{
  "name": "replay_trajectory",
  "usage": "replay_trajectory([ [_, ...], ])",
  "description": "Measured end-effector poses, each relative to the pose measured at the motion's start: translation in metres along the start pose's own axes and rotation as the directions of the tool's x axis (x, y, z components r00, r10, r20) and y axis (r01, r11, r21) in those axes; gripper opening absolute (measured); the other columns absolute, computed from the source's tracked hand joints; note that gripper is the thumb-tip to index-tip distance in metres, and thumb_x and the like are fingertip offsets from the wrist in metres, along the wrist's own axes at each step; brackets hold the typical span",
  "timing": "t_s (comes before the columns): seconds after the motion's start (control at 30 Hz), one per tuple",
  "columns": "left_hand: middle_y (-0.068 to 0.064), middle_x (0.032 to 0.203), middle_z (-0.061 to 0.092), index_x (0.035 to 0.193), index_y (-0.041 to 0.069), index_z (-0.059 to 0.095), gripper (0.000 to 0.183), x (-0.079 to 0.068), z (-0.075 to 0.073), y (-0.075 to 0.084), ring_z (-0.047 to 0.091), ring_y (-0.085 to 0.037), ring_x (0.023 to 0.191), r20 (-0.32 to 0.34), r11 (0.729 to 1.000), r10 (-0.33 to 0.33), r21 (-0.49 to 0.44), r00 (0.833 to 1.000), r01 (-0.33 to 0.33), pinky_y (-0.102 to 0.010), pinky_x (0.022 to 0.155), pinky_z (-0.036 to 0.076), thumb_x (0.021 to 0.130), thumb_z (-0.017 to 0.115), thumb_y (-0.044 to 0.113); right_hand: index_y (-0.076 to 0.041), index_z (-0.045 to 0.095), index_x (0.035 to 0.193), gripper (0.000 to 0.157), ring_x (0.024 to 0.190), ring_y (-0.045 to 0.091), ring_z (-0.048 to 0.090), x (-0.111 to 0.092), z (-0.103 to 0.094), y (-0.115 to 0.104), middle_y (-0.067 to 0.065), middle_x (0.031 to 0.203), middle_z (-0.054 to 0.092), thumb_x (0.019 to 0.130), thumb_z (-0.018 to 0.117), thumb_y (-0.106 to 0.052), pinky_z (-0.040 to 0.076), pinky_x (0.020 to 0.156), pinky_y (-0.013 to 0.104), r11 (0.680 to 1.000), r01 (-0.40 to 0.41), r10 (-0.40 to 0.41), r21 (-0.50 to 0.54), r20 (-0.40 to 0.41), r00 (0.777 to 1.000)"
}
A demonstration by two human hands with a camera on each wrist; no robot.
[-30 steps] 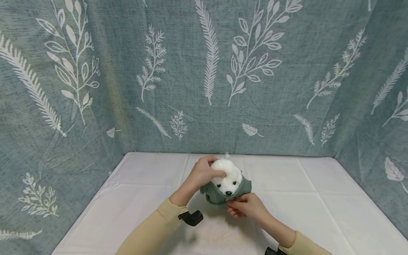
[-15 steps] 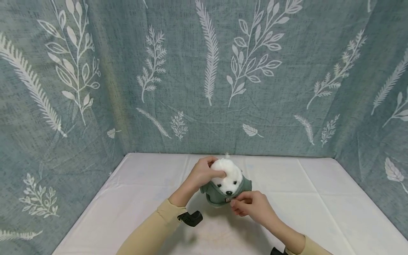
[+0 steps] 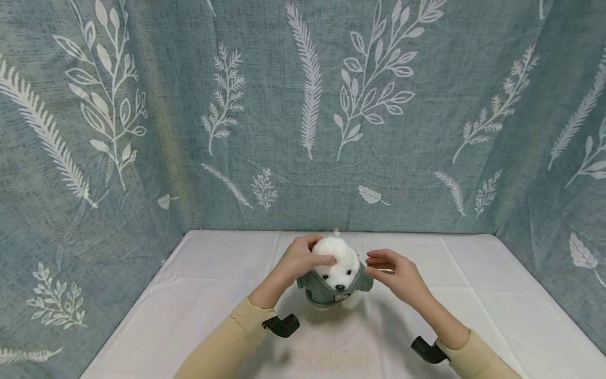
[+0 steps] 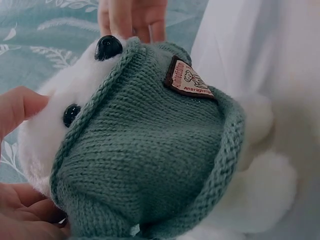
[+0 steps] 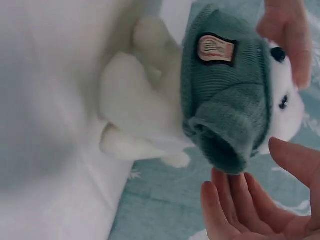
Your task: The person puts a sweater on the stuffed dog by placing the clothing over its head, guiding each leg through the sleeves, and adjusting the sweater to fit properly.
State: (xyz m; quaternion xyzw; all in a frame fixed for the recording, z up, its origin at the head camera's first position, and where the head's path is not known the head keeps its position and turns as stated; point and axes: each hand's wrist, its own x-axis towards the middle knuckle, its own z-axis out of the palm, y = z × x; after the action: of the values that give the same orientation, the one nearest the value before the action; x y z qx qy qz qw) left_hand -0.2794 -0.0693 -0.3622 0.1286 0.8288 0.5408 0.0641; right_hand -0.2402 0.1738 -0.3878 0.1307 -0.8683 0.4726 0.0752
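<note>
A white plush dog (image 3: 339, 271) stands on the table, wearing a green knitted sweater (image 4: 140, 135) that reaches up to just under its eyes in the left wrist view. A small dark-edged label (image 4: 189, 80) is on the sweater's front. My left hand (image 3: 303, 257) grips the dog's head, thumb across the forehead and fingers behind. Beside the sweater's sleeve (image 5: 225, 135), my right hand (image 3: 397, 273) has its fingers spread and holds nothing. Within the sleeve's opening only dark shows. White legs (image 5: 132, 95) stick out below the hem.
A white cloth (image 3: 213, 295) covers the table around the dog. Close behind the table hangs a blue-green curtain (image 3: 265, 121) with white leaf prints, which also runs along both sides. A black camera mount (image 3: 282, 325) sits at my left wrist, another mount (image 3: 428, 350) at my right.
My right hand has left the sweater's lower front by the label and moved up and to the right, to the sleeve. The left hand keeps its grip on the head.
</note>
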Motion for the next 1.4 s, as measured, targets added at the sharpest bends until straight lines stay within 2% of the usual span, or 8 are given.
replay_trajectory([
  [0.1, -0.005, 0.108, 0.066, 0.114, 0.012, 0.065, 0.044, 0.000, 0.000, 0.000, 0.061, -0.019, 0.092, -0.002, 1.000, -0.004, 0.001, 1.000, 0.004, -0.037, 0.079, 0.052, 0.074, 0.078, 0.027, -0.009, 0.062, 0.120, 0.038, 0.102, 0.025, 0.065, 0.003, 0.002, 0.006, 0.010, 0.110, 0.068, 0.088, 0.068, -0.028, 0.054, 0.081, 0.032, 0.999, -0.036, 0.034, 0.018, 0.061, 0.998],
  [0.27, -0.006, 0.110, 0.066, 0.115, 0.012, 0.064, 0.045, 0.001, 0.000, 0.001, 0.061, -0.020, 0.094, -0.006, 1.000, -0.009, 0.004, 1.000, 0.009, -0.037, 0.080, 0.052, 0.075, 0.078, 0.027, -0.009, 0.064, 0.114, 0.030, 0.096, 0.021, 0.065, 0.009, 0.007, 0.015, 0.007, 0.104, 0.068, 0.087, 0.069, -0.022, 0.053, 0.078, 0.031, 0.996, -0.072, 0.067, 0.052, 0.090, 0.994],
  [0.43, -0.006, 0.110, 0.065, 0.114, 0.013, 0.064, 0.043, 0.001, 0.001, 0.001, 0.061, -0.020, 0.094, -0.016, 1.000, -0.002, 0.010, 1.000, 0.002, -0.037, 0.079, 0.052, 0.075, 0.077, 0.027, -0.006, 0.065, 0.107, 0.023, 0.087, 0.017, 0.065, 0.012, 0.010, 0.022, 0.006, 0.096, 0.067, 0.087, 0.069, -0.017, 0.053, 0.079, 0.040, 0.989, -0.115, 0.104, 0.089, 0.119, 0.987],
  [0.53, -0.007, 0.109, 0.065, 0.113, 0.012, 0.064, 0.042, 0.000, 0.002, 0.002, 0.061, -0.020, 0.093, -0.019, 1.000, 0.005, 0.004, 1.000, -0.005, -0.037, 0.079, 0.052, 0.075, 0.077, 0.026, -0.005, 0.065, 0.103, 0.021, 0.084, 0.017, 0.065, 0.011, 0.010, 0.025, 0.006, 0.093, 0.067, 0.087, 0.069, -0.016, 0.052, 0.079, 0.044, 0.986, -0.130, 0.119, 0.102, 0.102, 0.988],
  [0.73, -0.006, 0.107, 0.066, 0.110, 0.012, 0.066, 0.039, 0.000, 0.002, 0.002, 0.061, -0.019, 0.091, -0.026, 1.000, 0.007, 0.001, 1.000, -0.007, -0.036, 0.078, 0.052, 0.075, 0.077, 0.025, -0.005, 0.066, 0.100, 0.019, 0.082, 0.014, 0.064, 0.010, 0.007, 0.027, 0.006, 0.092, 0.067, 0.086, 0.070, -0.017, 0.052, 0.079, 0.042, 0.984, -0.143, 0.136, 0.102, 0.071, 0.988],
  [0.93, -0.006, 0.105, 0.066, 0.107, 0.012, 0.066, 0.037, 0.000, 0.002, 0.001, 0.060, -0.019, 0.089, -0.032, 1.000, 0.013, 0.010, 0.999, -0.013, -0.035, 0.077, 0.052, 0.074, 0.076, 0.024, -0.004, 0.065, 0.099, 0.018, 0.083, 0.023, 0.065, 0.010, 0.007, 0.031, 0.005, 0.088, 0.066, 0.086, 0.070, -0.015, 0.053, 0.077, 0.040, 0.983, -0.150, 0.143, 0.108, 0.076, 0.987],
  [1.13, -0.006, 0.104, 0.066, 0.106, 0.011, 0.066, 0.036, 0.000, 0.001, 0.001, 0.060, -0.019, 0.087, -0.031, 1.000, 0.001, 0.008, 1.000, -0.001, -0.034, 0.075, 0.051, 0.073, 0.076, 0.023, -0.002, 0.065, 0.098, 0.018, 0.081, 0.023, 0.065, 0.011, 0.012, 0.036, 0.006, 0.086, 0.065, 0.086, 0.070, -0.014, 0.053, 0.077, 0.042, 0.977, -0.173, 0.164, 0.122, 0.078, 0.983],
  [1.4, -0.006, 0.104, 0.066, 0.107, 0.010, 0.065, 0.038, 0.001, 0.001, 0.001, 0.060, -0.018, 0.087, -0.019, 1.000, -0.006, -0.002, 1.000, 0.006, -0.034, 0.074, 0.051, 0.073, 0.077, 0.023, 0.001, 0.064, 0.098, 0.017, 0.078, 0.019, 0.065, 0.013, 0.026, 0.042, 0.008, 0.085, 0.066, 0.085, 0.068, -0.010, 0.056, 0.072, 0.036, 0.965, -0.227, 0.218, 0.129, 0.085, 0.972],
])
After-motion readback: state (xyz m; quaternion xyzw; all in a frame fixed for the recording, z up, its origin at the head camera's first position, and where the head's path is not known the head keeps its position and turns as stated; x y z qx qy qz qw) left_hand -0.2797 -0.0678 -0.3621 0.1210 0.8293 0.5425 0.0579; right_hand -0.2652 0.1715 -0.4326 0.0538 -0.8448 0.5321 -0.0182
